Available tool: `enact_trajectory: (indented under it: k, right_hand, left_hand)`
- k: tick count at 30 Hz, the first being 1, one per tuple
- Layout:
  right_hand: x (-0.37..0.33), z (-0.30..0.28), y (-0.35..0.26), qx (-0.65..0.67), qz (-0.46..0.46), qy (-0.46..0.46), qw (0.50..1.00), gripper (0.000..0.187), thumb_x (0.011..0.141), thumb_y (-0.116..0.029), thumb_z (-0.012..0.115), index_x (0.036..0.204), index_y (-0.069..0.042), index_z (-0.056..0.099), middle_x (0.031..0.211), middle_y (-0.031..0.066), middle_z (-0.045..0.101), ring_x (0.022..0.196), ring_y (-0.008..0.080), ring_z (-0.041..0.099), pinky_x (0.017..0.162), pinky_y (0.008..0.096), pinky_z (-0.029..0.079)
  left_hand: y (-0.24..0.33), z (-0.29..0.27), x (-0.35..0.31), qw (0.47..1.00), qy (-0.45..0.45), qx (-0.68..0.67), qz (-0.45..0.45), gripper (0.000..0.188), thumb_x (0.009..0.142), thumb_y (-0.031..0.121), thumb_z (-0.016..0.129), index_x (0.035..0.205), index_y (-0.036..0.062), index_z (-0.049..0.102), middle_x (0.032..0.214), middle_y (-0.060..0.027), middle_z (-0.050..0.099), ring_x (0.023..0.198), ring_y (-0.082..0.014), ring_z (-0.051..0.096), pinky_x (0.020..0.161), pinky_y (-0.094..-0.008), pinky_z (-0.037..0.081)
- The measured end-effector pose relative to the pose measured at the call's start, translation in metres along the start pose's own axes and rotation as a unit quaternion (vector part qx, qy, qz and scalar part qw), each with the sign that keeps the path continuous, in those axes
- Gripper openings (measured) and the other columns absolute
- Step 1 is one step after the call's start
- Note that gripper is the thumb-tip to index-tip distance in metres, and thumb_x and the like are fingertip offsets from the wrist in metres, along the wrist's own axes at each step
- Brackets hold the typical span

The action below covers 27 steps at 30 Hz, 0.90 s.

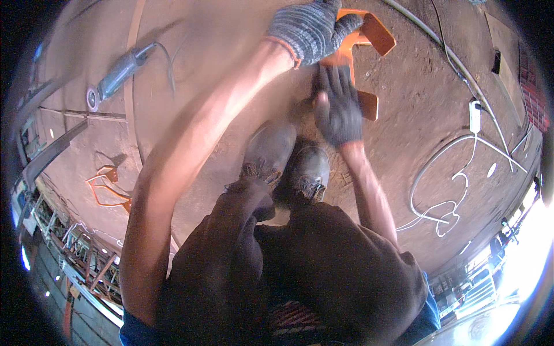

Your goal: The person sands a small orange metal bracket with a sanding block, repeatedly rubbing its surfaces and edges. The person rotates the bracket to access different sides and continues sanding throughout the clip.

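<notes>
An orange metal bracket (369, 40) with bent flat plates lies on the brown floor ahead of my feet. My left hand (309, 32), in a grey striped knit glove, grips its far part, the thumb lying over the metal; the other fingers are mostly hidden. My right hand (340, 109), in a dark glove, rests against the bracket's near part with fingers stretched forward and slightly blurred. Whether anything lies beneath those fingers is hidden. To the left, an angle grinder (118, 75) with a round disc lies on the floor, out of both hands.
Another orange metal piece (109, 189) lies at left. Dark metal bars (55, 147) stand near the left rim. A white power strip (475, 117) with looping white cable (412, 190) is at right, beside a long grey hose (456, 60). My shoes (270, 147) are just below the hands.
</notes>
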State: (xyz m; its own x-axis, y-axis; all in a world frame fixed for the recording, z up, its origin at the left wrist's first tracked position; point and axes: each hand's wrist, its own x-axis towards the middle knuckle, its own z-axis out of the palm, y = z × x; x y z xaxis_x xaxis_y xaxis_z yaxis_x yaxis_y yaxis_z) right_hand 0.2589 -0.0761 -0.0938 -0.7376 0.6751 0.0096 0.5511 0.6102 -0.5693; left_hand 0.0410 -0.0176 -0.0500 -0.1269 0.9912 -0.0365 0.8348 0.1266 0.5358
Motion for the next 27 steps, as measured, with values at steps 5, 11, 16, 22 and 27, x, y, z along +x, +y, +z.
enact_trajectory:
  k: [5, 11, 16, 22, 27]
  right_hand:
    - [-0.039, 0.014, 0.008, 0.023, -0.006, -0.018, 1.0, 0.06, 0.109, -0.039, 0.035, 0.149, 0.004, 0.046, 0.156, 0.0282, 0.042, 0.149, 0.0471, 0.034, 0.124, 0.0534, 0.024]
    - [0.012, -0.001, 0.019, -0.021, -0.012, 0.029, 0.999, 0.059, 0.106, -0.038, 0.043, 0.148, 0.003, 0.047, 0.155, 0.0302, 0.042, 0.147, 0.0488, 0.035, 0.122, 0.0506, 0.029]
    - [-0.056, 0.004, 0.006, 0.016, 0.023, -0.054, 0.998, 0.065, 0.108, -0.044, 0.038, 0.152, 0.004, 0.043, 0.158, 0.0302, 0.039, 0.152, 0.0492, 0.026, 0.125, 0.0543, 0.02]
    - [0.014, -0.005, 0.021, 0.06, -0.013, 0.007, 0.998, 0.062, 0.108, -0.042, 0.039, 0.147, 0.005, 0.047, 0.153, 0.0328, 0.042, 0.146, 0.0493, 0.035, 0.122, 0.0536, 0.027]
    - [-0.06, 0.005, 0.005, 0.039, 0.004, -0.05, 0.998, 0.069, 0.109, -0.049, 0.032, 0.151, 0.004, 0.044, 0.159, 0.0298, 0.037, 0.152, 0.0487, 0.027, 0.125, 0.0572, 0.02]
  left_hand:
    - [-0.008, 0.003, -0.004, 0.999, 0.024, 0.042, -0.001, 0.057, 0.106, 0.05, 0.045, 0.112, -0.0044, 0.061, 0.09, -0.0292, 0.072, 0.081, -0.0457, 0.071, 0.072, -0.0516, 0.057]
    - [0.01, -0.006, 0.004, 1.0, -0.022, 0.013, -0.003, 0.057, 0.105, 0.049, 0.046, 0.112, -0.0052, 0.062, 0.093, -0.0312, 0.071, 0.084, -0.0462, 0.07, 0.072, -0.0518, 0.056]
    - [-0.023, 0.021, 0.001, 0.998, 0.021, 0.067, -0.008, 0.067, 0.103, 0.059, 0.045, 0.124, -0.0015, 0.065, 0.116, -0.0293, 0.069, 0.106, -0.045, 0.068, 0.092, -0.0512, 0.055]
    - [-0.001, 0.004, -0.001, 1.0, 0.0, 0.011, 0.017, 0.059, 0.105, 0.051, 0.046, 0.113, -0.0048, 0.063, 0.093, -0.0313, 0.07, 0.083, -0.0469, 0.069, 0.072, -0.0515, 0.056]
    - [-0.012, 0.007, -0.006, 0.998, 0.024, 0.05, -0.001, 0.061, 0.104, 0.053, 0.046, 0.118, -0.0051, 0.062, 0.101, -0.032, 0.07, 0.086, -0.0473, 0.07, 0.073, -0.0517, 0.057]
